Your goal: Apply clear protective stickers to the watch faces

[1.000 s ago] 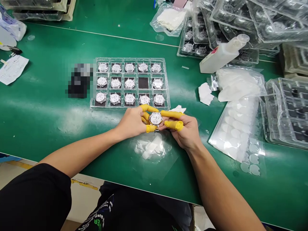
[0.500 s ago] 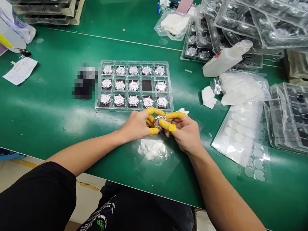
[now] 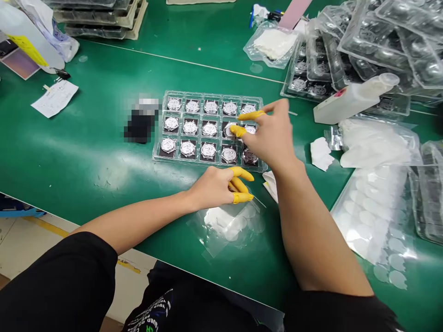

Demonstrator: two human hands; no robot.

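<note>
A clear plastic tray (image 3: 157, 156) with three rows of silver watch cases lies in the middle of the green table. My right hand (image 3: 272, 138), with yellow finger cots, reaches over the tray's right side. Its thumb and fingers pinch a silver watch case (image 3: 228, 130) at the fourth cell of the middle row. My left hand (image 3: 219, 186), also in yellow cots, rests on the table just in front of the tray. Its fingers are loosely stretched and hold nothing I can see. Beside its thumb lies a clear film sheet (image 3: 224, 226) with white round stickers.
A white squeeze bottle (image 3: 353, 99) lies at the right, beside stacked clear trays (image 3: 367, 41) of parts. Sticker sheets (image 3: 374, 212) and a white wipe (image 3: 320, 154) sit right of my arm. A paper slip (image 3: 55, 97) and more trays (image 3: 100, 18) are at the far left.
My right hand has left the left hand and carried the watch case up to the tray's empty middle-row cell. The left hand stays low and now holds nothing.
</note>
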